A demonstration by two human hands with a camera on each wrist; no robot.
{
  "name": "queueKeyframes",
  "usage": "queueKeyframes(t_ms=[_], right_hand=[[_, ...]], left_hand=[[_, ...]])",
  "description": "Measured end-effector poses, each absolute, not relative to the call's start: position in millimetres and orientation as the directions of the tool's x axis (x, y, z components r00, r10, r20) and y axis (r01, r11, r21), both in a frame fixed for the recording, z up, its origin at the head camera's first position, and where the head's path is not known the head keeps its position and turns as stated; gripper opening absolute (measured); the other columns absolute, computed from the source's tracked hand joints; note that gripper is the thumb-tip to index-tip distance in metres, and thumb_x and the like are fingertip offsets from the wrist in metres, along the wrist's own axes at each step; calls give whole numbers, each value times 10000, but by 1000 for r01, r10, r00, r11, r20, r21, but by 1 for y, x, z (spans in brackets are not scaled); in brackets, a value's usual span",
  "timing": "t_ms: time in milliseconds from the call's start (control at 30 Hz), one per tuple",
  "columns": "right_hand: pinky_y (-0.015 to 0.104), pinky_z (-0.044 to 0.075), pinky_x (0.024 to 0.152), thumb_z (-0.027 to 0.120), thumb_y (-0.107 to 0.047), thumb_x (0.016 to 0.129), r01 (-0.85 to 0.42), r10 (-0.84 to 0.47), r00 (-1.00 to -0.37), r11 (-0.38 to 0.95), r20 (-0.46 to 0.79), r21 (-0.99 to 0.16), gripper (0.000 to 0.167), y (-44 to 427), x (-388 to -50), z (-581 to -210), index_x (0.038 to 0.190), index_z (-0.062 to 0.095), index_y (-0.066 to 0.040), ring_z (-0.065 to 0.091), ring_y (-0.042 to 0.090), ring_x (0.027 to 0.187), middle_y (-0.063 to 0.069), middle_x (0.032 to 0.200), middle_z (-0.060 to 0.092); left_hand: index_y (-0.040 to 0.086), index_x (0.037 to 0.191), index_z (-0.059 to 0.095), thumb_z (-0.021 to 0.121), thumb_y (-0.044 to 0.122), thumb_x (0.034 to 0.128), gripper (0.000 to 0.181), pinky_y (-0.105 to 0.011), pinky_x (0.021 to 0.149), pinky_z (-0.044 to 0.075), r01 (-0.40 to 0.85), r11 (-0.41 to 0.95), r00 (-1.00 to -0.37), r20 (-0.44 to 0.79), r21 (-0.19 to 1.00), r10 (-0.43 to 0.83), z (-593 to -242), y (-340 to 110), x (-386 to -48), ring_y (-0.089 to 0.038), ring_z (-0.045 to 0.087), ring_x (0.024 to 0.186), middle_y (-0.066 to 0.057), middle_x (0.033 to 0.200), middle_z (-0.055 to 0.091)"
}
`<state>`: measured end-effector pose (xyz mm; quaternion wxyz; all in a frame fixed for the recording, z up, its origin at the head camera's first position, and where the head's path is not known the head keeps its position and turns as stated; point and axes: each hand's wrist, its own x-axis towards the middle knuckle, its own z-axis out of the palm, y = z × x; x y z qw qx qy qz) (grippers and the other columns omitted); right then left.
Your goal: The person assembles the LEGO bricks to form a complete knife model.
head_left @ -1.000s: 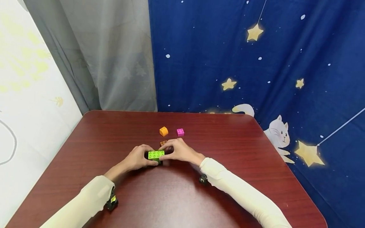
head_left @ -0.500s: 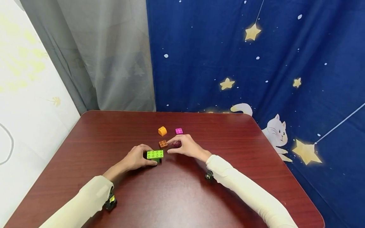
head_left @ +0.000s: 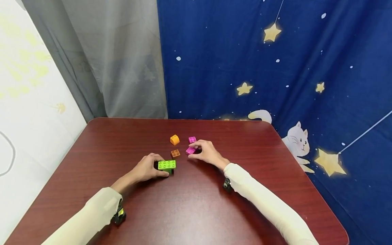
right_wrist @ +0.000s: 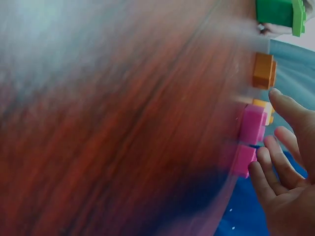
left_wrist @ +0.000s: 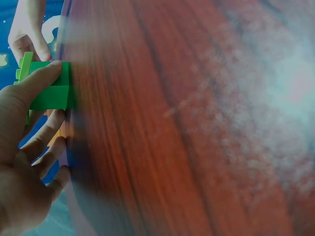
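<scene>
My left hand [head_left: 149, 168] grips a green block stack with a light green 2x4 brick [head_left: 166, 164] on top; in the left wrist view the thumb lies along the darker green part [left_wrist: 51, 98]. My right hand [head_left: 208, 152] is around the nearer pink brick [head_left: 190, 150], thumb and fingers apart on either side; whether they touch it I cannot tell. In the right wrist view that pink brick [right_wrist: 253, 123] stands beside the spread fingers. Just behind is another pink brick [head_left: 192, 139]. An orange-brown brick [head_left: 175, 153] sits between the hands.
A yellow-orange curved brick [head_left: 174, 140] lies behind the orange-brown one. All rest on the dark red wooden table [head_left: 196, 204]. A grey curtain [head_left: 131, 68] and a blue starry curtain [head_left: 214, 61] hang beyond the table's far edge.
My right hand has left the green stack and moved right and away from me to the nearer pink brick. My left hand has stayed on the stack.
</scene>
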<state>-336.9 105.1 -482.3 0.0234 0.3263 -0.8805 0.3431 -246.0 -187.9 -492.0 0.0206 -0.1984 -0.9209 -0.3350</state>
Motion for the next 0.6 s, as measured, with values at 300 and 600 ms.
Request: queueKeyframes(t_ms=[300, 600], right_hand=[[289, 579, 837, 938, -251, 787, -529, -541, -820, 593, 186, -608, 557, 104, -346, -489, 1245, 725, -15, 735, 207, 903, 93, 1076, 757], [234, 562, 814, 924, -269, 805, -504, -529, -836, 634, 146, -586, 500, 99, -351, -491, 1230, 747, -74, 723, 132, 884, 42, 1065, 774]], left_hand=[[129, 996, 761, 958, 373, 725, 414, -340, 762, 467, 363, 696, -925, 150, 619, 349, -491, -190, -245, -138, 560, 832, 75, 872, 663], [119, 1004, 755, 954, 362, 733, 416, -339, 743, 460, 350, 693, -928, 131, 630, 350, -489, -190, -245, -175, 570, 828, 49, 863, 655]])
